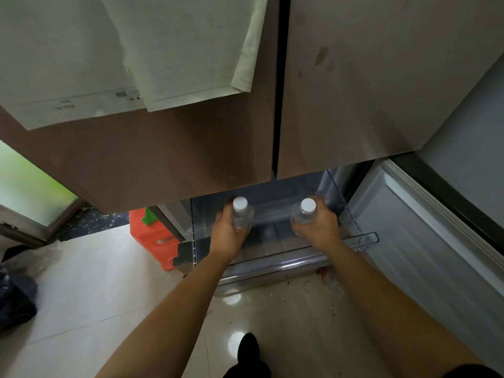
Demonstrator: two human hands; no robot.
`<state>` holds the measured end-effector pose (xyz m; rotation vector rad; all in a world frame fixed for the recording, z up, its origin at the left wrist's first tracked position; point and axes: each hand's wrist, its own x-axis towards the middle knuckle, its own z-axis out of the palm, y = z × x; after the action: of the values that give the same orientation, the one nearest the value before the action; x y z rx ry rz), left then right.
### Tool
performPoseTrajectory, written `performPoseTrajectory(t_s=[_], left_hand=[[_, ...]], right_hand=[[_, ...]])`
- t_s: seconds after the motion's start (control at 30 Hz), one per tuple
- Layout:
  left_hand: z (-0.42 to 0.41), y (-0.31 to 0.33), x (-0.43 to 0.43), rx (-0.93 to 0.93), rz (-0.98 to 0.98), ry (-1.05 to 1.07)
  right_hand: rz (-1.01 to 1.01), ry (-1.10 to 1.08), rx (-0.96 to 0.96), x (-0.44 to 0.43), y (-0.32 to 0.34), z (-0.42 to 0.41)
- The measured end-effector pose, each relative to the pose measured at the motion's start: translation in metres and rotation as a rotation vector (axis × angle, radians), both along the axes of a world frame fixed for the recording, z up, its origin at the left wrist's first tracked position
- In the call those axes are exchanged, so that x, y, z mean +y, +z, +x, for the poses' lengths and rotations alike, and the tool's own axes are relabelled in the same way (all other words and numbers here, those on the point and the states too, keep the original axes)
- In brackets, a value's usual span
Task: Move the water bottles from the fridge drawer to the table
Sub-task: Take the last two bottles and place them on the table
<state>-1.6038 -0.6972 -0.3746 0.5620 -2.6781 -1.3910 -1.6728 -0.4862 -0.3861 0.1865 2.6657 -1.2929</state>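
The clear plastic fridge drawer [365, 237] is pulled out under the closed upper fridge doors. My left hand [227, 231] grips a clear water bottle with a white cap [240, 211] upright inside the drawer's left part. My right hand [317, 227] grips a second clear bottle with a white cap [306, 210] upright in the drawer's right part. Both arms reach down and forward from the bottom of the view. The bottles' lower ends are hidden by my hands.
The lower fridge door [425, 241] stands open at the right. An orange plastic object [148, 236] sits on the floor left of the drawer. Dark bags [16, 298] lie at the far left on the pale tiles. Papers [136, 58] hang on the upper fridge door.
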Motion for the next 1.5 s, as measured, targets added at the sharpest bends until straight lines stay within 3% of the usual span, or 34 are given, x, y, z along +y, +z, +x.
performPoseTrajectory(t_s=[0.2,0.43,0.6,0.8,1.13,1.5], left_hand=[[0.016,0.001,-0.003,0.107,-0.074,0.016],[0.079,0.035,-0.004,0.339,-0.126,0.096],[0.159,0.078,0.011,0.445,-0.072,0.35],[0.284,0.105,-0.006,0.532,-0.166,0.612],[0.566,0.13,-0.074,0.502,-0.311,1.074],[0.933,0.147,-0.136,0.487,-0.426,1.487]], right_hand=[[-0.07,0.057,0.038,0.004,0.002,0.012],[-0.128,0.249,0.251,-0.014,0.044,0.048],[-0.224,0.421,0.31,-0.04,0.076,0.102],[-0.322,0.653,0.384,-0.095,0.105,0.192],[-0.436,1.104,0.39,-0.236,0.133,0.421],[-0.575,1.552,0.234,-0.399,0.141,0.798]])
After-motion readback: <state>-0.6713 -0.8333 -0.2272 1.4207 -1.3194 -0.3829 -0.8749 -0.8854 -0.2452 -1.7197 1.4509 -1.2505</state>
